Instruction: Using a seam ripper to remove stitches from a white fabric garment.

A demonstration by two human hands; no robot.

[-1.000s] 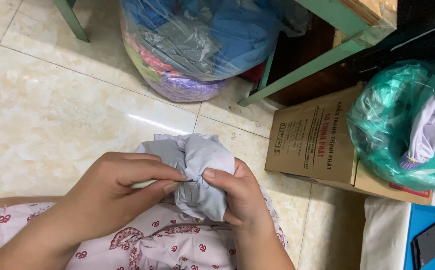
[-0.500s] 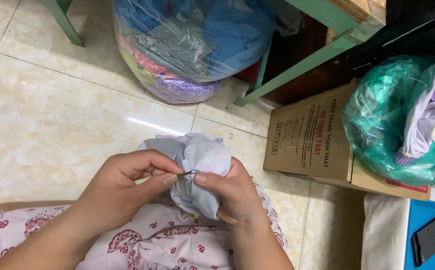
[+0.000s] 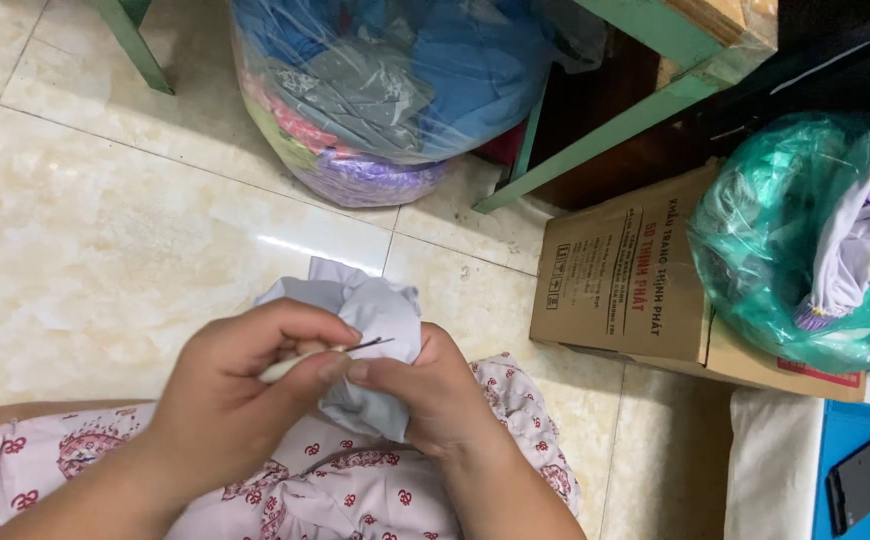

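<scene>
Head view | left hand [image 3: 230,395] pinches slim pale-handled pick [image 3: 325,352] | right hand [image 3: 435,390] pinches grey cloth [image 3: 370,330] just ahead of your grips | step, judged: picking a seam | next: steady tip, taut fabric

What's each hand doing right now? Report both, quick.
Left hand: closed, pinching a small pale-handled tool with a thin dark metal tip.
Right hand: closed, gripping the bunched grey cloth.
</scene>
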